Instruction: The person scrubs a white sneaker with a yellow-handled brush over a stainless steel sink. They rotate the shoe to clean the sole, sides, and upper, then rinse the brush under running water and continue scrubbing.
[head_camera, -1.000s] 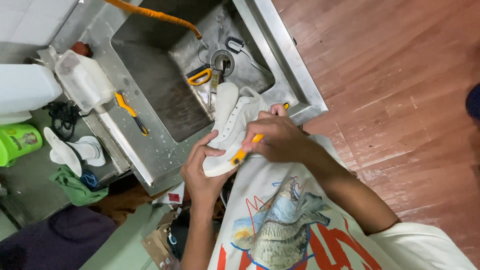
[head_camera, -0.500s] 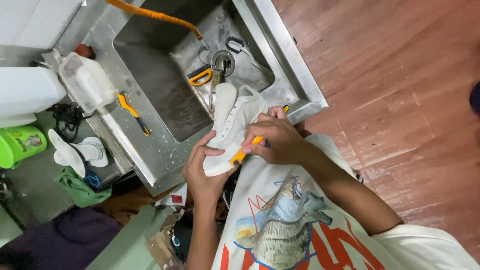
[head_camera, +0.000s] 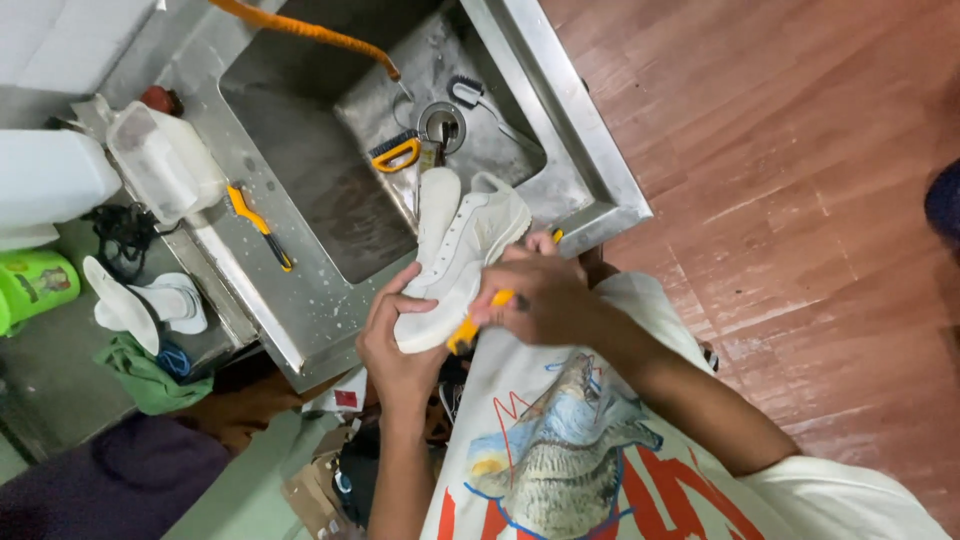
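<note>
Left hand (head_camera: 398, 345) cups the toe end of a white sneaker (head_camera: 455, 258) from below, fingers wrapped up round its side, closed on it. The shoe lies on its side, pale sole turned away from the palm, heel end reaching out over the near rim of a steel sink (head_camera: 300, 345).

Right hand (head_camera: 545, 295) sits just beside the left, across the shoe's upper, fingers curled tight round a yellow-handled brush (head_camera: 470, 325). Only the handle shows, poking out below the knuckles toward the left thumb; the bristle end is hidden under the hand, against the shoe or very near it (cannot tell which).

Beyond the held shoe, down in the basin: a second brush with a yellow loop handle (head_camera: 397, 152), lying beside the round drain (head_camera: 441, 120). A black-and-white brush (head_camera: 472, 95) lies past the drain. An orange hose (head_camera: 305, 30) runs across the far edge of the sink.

Out from the left hand, on the wet drainboard: a small yellow-handled tool (head_camera: 262, 226), and beyond it a translucent plastic jug (head_camera: 165, 160). Lower, off the steel, another white shoe (head_camera: 145, 303) rests above a green cloth (head_camera: 150, 375); a green container (head_camera: 35, 285) stands well apart at the frame's edge.

Under both wrists, a pale shirt with a fish print (head_camera: 570, 450). Wooden floor (head_camera: 780, 200) beyond the right forearm.
</note>
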